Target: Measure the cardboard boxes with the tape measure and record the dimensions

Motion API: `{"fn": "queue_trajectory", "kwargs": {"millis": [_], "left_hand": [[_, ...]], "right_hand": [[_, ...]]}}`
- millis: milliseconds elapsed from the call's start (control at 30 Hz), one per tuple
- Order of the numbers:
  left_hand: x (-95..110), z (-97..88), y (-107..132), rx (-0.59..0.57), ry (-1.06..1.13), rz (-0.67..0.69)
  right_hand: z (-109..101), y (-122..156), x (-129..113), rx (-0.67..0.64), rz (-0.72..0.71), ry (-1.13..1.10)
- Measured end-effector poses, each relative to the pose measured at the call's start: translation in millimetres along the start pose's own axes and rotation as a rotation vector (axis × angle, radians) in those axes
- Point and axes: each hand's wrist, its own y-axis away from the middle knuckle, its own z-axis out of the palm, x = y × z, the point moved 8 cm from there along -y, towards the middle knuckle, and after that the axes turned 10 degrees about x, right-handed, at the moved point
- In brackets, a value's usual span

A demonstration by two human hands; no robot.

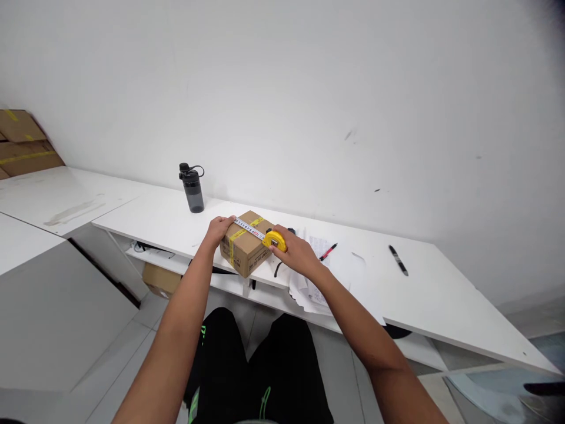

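Note:
A small brown cardboard box with yellow tape strips sits on the white desk. My right hand is closed round a yellow tape measure at the box's right edge. Its white blade is drawn out across the top of the box, with the numbers facing up. At the box's left edge, my left hand has its fingers closed at the blade's free end. The fingertips there partly cover the end of the blade.
A dark water bottle stands behind the box to the left. Papers and a red-and-black pen lie right of the box. Farther right is a black pen. Larger cartons are stacked far left; another carton is under the desk.

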Motion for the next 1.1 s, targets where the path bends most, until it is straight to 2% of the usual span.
{"fn": "queue_trajectory", "kwargs": {"millis": [233,367,533,667,767,833,900,967,1033,1100], "left_hand": [[6.3,-2.0,-1.0,0.007,-0.004,0.087],[5.2,-4.3,-1.8,0.038,-0.018,0.092],[0.1,-2.3,-1.1,-0.034,0.044,0.047],[-4.5,-16.0,3.9,-0.072,0.089,0.062],[-16.6,-36.8,13.8,-0.007,0.207,0.094],[-31.5,-47.4,24.5,0.048,0.225,0.110],[-47.0,-53.5,36.7,0.103,0.154,0.132],[-55.7,-61.0,48.0,0.206,0.032,0.181],[-54.6,-69.9,57.0,0.319,-0.112,0.230],[-46.1,-75.0,62.1,0.360,-0.261,0.248]], "right_hand": [[5.0,-2.3,6.4,0.076,-0.028,-0.068],[8.1,-16.9,13.1,0.126,0.037,-0.149],[20.3,-33.7,8.0,0.159,0.045,-0.257],[23.2,-38.0,18.8,0.260,0.150,-0.378],[16.9,-42.1,27.8,0.396,0.207,-0.554],[17.3,-47.2,26.1,0.415,0.207,-0.676],[23.8,-52.3,17.4,0.349,0.198,-0.769],[31.0,-54.3,5.2,0.266,0.188,-0.819],[34.3,-53.0,-5.7,0.218,0.189,-0.818],[33.1,-49.9,-12.9,0.201,0.210,-0.768]]}}
